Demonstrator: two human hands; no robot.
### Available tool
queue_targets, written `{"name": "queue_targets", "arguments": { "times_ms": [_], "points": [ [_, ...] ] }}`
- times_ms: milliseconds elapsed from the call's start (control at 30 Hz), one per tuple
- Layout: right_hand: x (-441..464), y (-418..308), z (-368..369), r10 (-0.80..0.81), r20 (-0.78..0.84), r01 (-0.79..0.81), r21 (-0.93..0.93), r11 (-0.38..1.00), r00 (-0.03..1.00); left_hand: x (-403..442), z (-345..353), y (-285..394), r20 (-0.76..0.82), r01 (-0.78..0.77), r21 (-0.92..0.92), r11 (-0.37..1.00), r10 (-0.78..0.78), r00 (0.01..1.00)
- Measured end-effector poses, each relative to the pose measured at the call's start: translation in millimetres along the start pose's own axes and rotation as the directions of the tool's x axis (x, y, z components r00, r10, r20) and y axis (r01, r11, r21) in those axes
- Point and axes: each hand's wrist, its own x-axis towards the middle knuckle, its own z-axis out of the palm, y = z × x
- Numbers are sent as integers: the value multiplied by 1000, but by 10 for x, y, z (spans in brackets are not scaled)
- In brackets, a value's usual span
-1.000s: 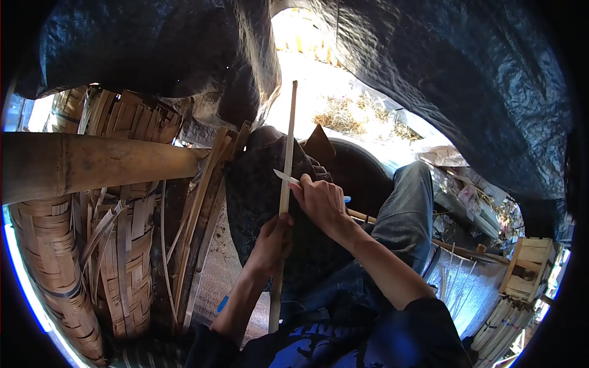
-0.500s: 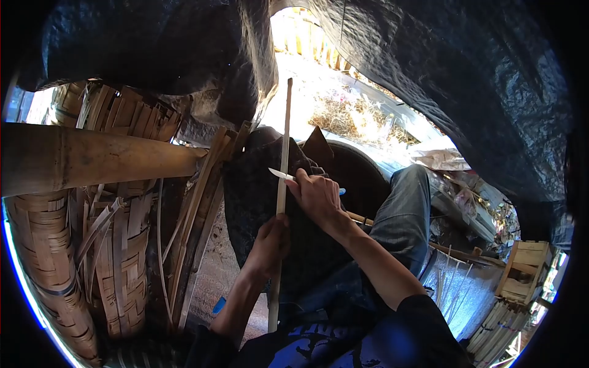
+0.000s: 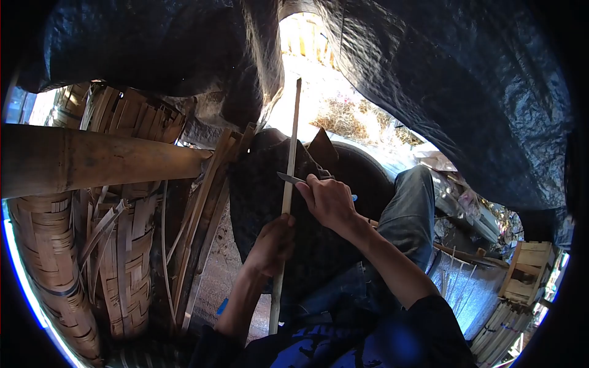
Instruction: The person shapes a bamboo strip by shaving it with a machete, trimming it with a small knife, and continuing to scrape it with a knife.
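Observation:
A long, thin bamboo strip (image 3: 293,142) runs nearly upright through the middle of the view, its lower end against my dark shirt. My left hand (image 3: 272,245) is closed around the strip below its midpoint. Above it, my right hand (image 3: 331,201) grips a small knife (image 3: 289,178), whose handle is mostly hidden in the fingers. The blade points left and lies across the strip; whether its edge bites into the bamboo I cannot tell. A dark cloth (image 3: 254,190) covers my lap behind the strip.
A thick bamboo pole (image 3: 110,159) juts in from the left above woven bamboo baskets (image 3: 46,257). Split bamboo pieces (image 3: 199,227) lean beside my left arm. Dark plastic sheeting (image 3: 442,80) hangs overhead. A wooden crate (image 3: 524,273) stands at the far right.
My right hand and the knife have shifted slightly right, and the blade has turned from bright to dark. My left hand still holds the strip, and the whole view has drifted a little.

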Motion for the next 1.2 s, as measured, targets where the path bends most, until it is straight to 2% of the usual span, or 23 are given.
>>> {"name": "queue_targets", "arguments": {
  "times_ms": [67, 233, 367, 467, 667, 967, 1133, 1200],
  "points": [
    [-17, -19, 8, 81, 10, -80, -88, 993, 997, 1, 28, -3, -12, 1, 23, 1000, 0, 1000],
    [-9, 22, 79, 69, -2, -69, -88, 994, 998, -56, 117, 47, -81, 0, 162, 987, 14, 997],
    [10, 66, 22, 13, 43, -10, -71, 997, 999, -40, 89, 38, -54, 24, 148, 989, -16, 998],
    [37, 35, 41, 73, -1, -73, -70, 995, 997, 1, 88, 32, -23, -19, 78, 997, 21, 1000],
    [63, 9, 219, 131, -97, -136, -55, 989, 987, -1, 136, 22, -86, -23, 116, 993, 34, 996],
    [85, 16, 265, 140, -87, -146, -58, 988, 986, 22, 83, -103, -120, -69, 112, 991, 83, 989],
    [94, 14, 248, 112, -91, -114, -20, 993, 990, 1, 104, -120, -151, -82, 229, 970, 118, 981],
    [88, 13, 223, 109, -95, -111, -20, 994, 990, 7, 114, -118, -142, -82, 207, 975, 113, 983]
  ]
}}
